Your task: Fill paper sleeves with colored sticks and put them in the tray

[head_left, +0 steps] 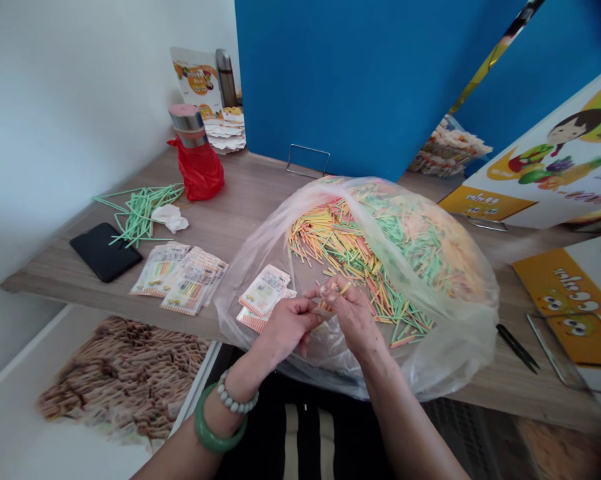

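My left hand [288, 325] pinches a small packet [323, 311], mostly hidden by the fingers. My right hand [354, 319] meets it there, its fingers closed on a few thin coloured sticks; a yellow stick [346, 289] pokes out. Both hands are over the front of a large clear plastic bag [260, 247]. Inside it lies a heap of short yellow, pink and green sticks [333, 233]. Left of my left hand, a few flat printed packets [264, 291] rest on the bag's edge. More printed packets [188, 280], with coloured sticks showing, lie further left on the table.
Long green straws [143, 210], a white tissue [170, 217] and a black phone [105, 251] lie on the left. Behind them stands a flask in a red bag [198, 167]. Black tweezers [518, 348] lie at right near printed boxes [570, 287]. A bin of brown packets [125, 373] sits below left.
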{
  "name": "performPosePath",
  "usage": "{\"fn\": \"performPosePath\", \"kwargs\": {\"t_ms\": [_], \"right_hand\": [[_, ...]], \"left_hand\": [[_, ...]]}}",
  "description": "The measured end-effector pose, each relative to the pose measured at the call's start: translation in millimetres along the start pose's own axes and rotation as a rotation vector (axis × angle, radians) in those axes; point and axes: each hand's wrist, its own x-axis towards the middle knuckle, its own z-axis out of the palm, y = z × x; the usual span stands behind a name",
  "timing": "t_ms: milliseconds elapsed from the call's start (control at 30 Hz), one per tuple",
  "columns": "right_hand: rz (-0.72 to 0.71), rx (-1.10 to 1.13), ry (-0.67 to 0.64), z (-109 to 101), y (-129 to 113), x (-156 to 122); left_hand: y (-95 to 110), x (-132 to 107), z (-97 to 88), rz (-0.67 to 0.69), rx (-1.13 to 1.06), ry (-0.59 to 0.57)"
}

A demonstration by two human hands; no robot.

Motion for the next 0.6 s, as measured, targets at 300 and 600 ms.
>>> {"fn": "performPosePath", "kwargs": {"t_ms": [300,600], "right_hand": [[-0.078,-0.019,0.01,-8,4,14],[-0.099,-0.188,0.016,-50,2,29]], "left_hand": [[5,23,4.8,0.283,0.081,-0.018],[17,49,27.7,0.256,-0.279,-0.123]]}}
